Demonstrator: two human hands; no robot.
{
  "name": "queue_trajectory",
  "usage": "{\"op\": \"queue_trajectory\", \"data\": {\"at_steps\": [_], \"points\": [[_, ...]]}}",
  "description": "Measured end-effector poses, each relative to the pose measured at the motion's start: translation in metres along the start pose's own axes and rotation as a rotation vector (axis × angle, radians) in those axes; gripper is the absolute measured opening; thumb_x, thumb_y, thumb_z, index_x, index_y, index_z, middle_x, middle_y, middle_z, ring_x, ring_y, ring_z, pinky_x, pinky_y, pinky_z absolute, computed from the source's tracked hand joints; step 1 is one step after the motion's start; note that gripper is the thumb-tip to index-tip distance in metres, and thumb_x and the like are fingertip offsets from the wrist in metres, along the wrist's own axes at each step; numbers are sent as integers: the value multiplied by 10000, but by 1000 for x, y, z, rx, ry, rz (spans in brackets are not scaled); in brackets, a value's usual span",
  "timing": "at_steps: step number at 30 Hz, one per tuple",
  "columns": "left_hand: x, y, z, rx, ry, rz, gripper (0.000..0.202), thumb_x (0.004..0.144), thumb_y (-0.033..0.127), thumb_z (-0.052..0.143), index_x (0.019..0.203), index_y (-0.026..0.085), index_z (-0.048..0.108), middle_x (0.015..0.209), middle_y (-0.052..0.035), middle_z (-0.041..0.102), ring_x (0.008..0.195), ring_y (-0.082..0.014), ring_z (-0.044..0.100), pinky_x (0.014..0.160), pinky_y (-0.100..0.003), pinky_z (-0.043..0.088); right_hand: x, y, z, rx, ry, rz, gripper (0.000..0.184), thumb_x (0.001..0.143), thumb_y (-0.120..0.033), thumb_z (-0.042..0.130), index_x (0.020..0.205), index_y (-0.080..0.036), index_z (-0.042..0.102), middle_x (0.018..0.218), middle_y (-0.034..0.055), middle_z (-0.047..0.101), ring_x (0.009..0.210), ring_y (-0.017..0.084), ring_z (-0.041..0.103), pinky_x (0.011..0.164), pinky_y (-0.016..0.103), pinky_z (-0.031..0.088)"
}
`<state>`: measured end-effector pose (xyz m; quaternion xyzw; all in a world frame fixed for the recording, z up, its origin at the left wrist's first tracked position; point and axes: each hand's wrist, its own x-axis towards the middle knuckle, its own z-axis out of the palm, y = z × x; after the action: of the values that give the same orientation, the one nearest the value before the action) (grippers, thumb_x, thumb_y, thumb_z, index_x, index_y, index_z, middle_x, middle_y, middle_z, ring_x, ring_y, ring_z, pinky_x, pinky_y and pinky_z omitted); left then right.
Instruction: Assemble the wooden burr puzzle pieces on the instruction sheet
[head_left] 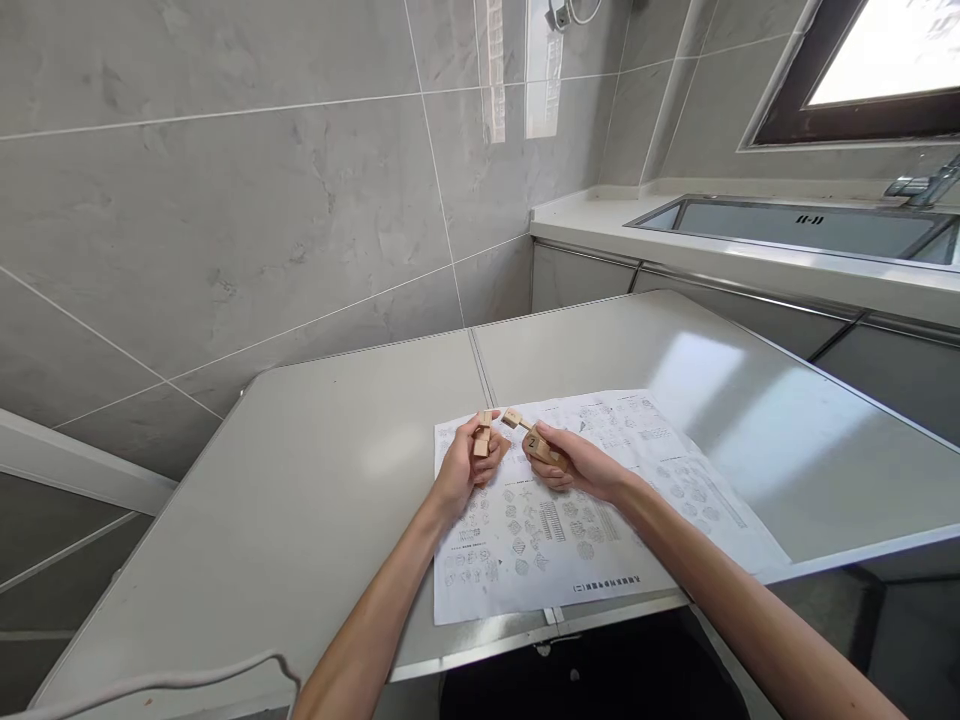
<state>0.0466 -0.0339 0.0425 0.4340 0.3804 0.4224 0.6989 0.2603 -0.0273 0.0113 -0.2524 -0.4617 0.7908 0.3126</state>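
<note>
Both hands are raised over a printed sheet of small diagrams, which lies on a white folding table. My left hand is closed round light wooden puzzle pieces with notched, blocky ends. In my right hand are more wooden puzzle pieces, one marked with a black "2". A notched wooden end juts from the right-hand group toward the left hand. A gap separates the two groups. My fingers hide parts of the pieces, so how they interlock cannot be made out.
A grey tiled wall stands behind the table. To the right is a counter with a metal sink and a faucet. A white cable runs along the table's near left edge. A seam crosses the tabletop.
</note>
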Motion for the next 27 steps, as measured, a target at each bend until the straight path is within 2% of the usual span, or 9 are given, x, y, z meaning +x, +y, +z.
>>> {"op": "queue_trajectory", "data": {"at_steps": [4,7,10,12,14,16,19,23,27], "points": [[2,-2,-2,-45,-62,-18,259,890,376,725,1007,187,593,761,41,480,524,-51,329,442,-185,245,0,-1,1,41,-19,-14,466,1039,-600,465,777,-217,502,615,-43,423,470,104,248,474,253,247],[3,-6,-3,15,-95,11,303,938,427,729,1044,163,626,795,-1,588,561,-61,463,485,-198,334,-1,-1,3,-2,-17,-21,459,1033,-614,494,820,-209,535,616,-45,424,478,101,253,479,255,228],[4,-9,-3,100,-78,63,409,962,511,705,1164,159,650,1047,-103,718,659,-98,628,542,-224,430,-1,0,4,-73,31,-68,453,1021,-646,535,960,-201,590,612,-63,396,493,103,249,482,252,212],[4,-9,-1,131,-65,94,442,966,518,705,1230,168,651,1202,-141,729,768,-135,711,643,-250,519,-1,1,5,-141,94,-115,470,1009,-672,554,998,-204,594,623,-71,367,508,104,256,484,252,211],[5,-10,-1,116,-69,119,455,970,503,709,1277,174,643,1293,-160,722,929,-186,759,841,-313,583,0,1,7,-245,181,-174,480,1003,-687,559,949,-210,580,649,-67,353,522,105,276,485,256,219],[5,-11,-1,76,-67,133,456,975,486,712,1301,177,633,1366,-175,700,1106,-236,752,1027,-387,561,1,1,9,-367,269,-242,488,1015,-687,534,901,-213,569,676,-55,364,539,109,306,495,265,238],[5,-13,-2,48,-51,146,451,984,470,711,1325,185,630,1439,-174,666,1272,-269,695,1171,-447,486,0,3,11,-554,345,-323,486,1053,-660,465,879,-218,567,681,-36,421,574,130,368,540,282,289],[4,-13,-3,48,-74,148,469,984,463,714,1378,221,640,1485,-146,646,1375,-301,627,1240,-486,412,1,9,11,-797,366,-358,425,1075,-592,455,920,-221,594,702,-20,514,620,154,431,600,290,339],[1,-10,-2,81,-125,114,432,978,429,724,1369,250,682,1557,-109,593,1436,-330,564,1259,-501,375,2,14,12,-961,364,-343,330,1079,-509,469,979,-229,612,651,-43,517,569,152,434,613,291,352]]}}
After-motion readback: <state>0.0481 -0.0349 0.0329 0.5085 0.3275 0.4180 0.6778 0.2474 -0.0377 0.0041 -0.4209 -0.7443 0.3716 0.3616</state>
